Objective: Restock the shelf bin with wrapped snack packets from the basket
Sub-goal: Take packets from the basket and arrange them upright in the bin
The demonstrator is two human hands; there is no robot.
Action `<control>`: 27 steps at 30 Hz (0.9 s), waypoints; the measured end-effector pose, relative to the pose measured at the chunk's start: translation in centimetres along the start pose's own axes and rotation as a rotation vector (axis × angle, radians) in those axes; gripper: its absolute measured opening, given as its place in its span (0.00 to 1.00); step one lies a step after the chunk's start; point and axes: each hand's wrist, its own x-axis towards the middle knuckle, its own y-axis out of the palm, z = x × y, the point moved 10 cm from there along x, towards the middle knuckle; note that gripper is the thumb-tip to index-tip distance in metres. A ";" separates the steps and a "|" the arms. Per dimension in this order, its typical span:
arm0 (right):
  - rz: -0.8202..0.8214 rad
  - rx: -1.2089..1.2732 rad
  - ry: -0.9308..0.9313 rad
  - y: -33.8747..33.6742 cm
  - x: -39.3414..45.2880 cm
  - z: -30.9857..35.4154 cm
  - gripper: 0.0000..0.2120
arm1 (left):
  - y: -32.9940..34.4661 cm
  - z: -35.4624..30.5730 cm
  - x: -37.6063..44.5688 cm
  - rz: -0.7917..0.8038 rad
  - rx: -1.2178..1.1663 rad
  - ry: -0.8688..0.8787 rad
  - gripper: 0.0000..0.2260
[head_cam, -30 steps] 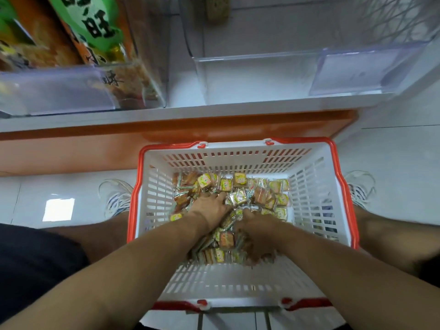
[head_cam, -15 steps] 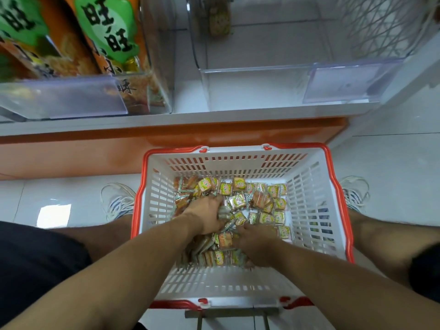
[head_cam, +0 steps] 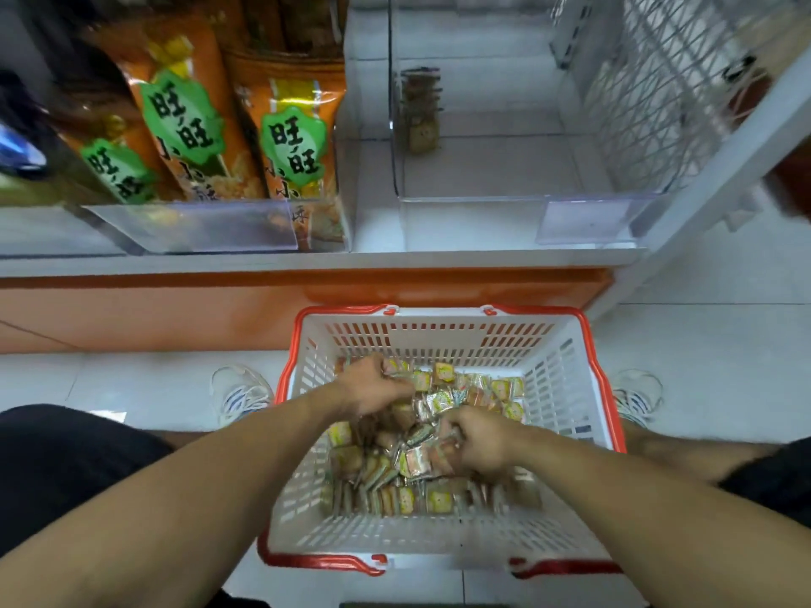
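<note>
A white basket with a red rim (head_cam: 566, 357) stands on the floor between my feet and holds a heap of small wrapped snack packets (head_cam: 421, 476). Both my hands are down in the heap. My left hand (head_cam: 373, 386) has its fingers curled around a clump of packets at the far left of the pile. My right hand (head_cam: 476, 441) grips another clump near the middle. Above, on the shelf, the clear plastic bin (head_cam: 474, 221) stands nearly bare, with a single packet (head_cam: 423, 133) leaning at its back.
A neighbouring clear bin (head_cam: 197, 226) to the left is filled with tall orange snack bags (head_cam: 289, 138). A white wire divider (head_cam: 649, 89) stands right of the bare bin. An orange kick panel (head_cam: 153, 313) runs under the shelf. My shoes (head_cam: 241, 394) flank the basket.
Both hands have closed from lying spread on the heap into fists full of packets and lifted slightly. My head has tilted up, showing more of the shelf.
</note>
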 end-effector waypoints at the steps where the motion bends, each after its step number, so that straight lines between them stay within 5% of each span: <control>1: 0.025 0.022 -0.007 -1.8 -0.6 1.3 0.12 | -0.9 -1.0 -0.8 0.025 -0.014 0.008 0.27; 5: 0.107 0.124 -0.062 -10.2 -4.7 7.6 0.14 | -5.0 -6.3 -4.3 0.103 -0.187 0.078 0.15; 9: 0.135 0.321 -0.231 -17.5 -12.0 14.9 0.14 | -8.2 -11.9 -9.4 0.241 -0.395 0.135 0.18; 16: -0.131 0.828 -0.392 -22.8 -17.1 19.3 0.15 | -9.5 -18.7 -15.3 0.442 -0.910 0.275 0.24; 20: -0.198 1.030 -0.362 -23.0 -16.1 18.7 0.08 | -10.1 -20.3 -15.4 0.390 -1.116 0.303 0.25; 24: -0.235 0.960 -0.361 -23.0 -15.6 17.7 0.09 | -10.2 -20.4 -15.0 0.321 -1.118 0.282 0.24; 27: -0.476 0.890 -0.408 -24.4 -16.2 16.3 0.09 | -9.9 -19.8 -14.7 0.281 -1.095 0.240 0.21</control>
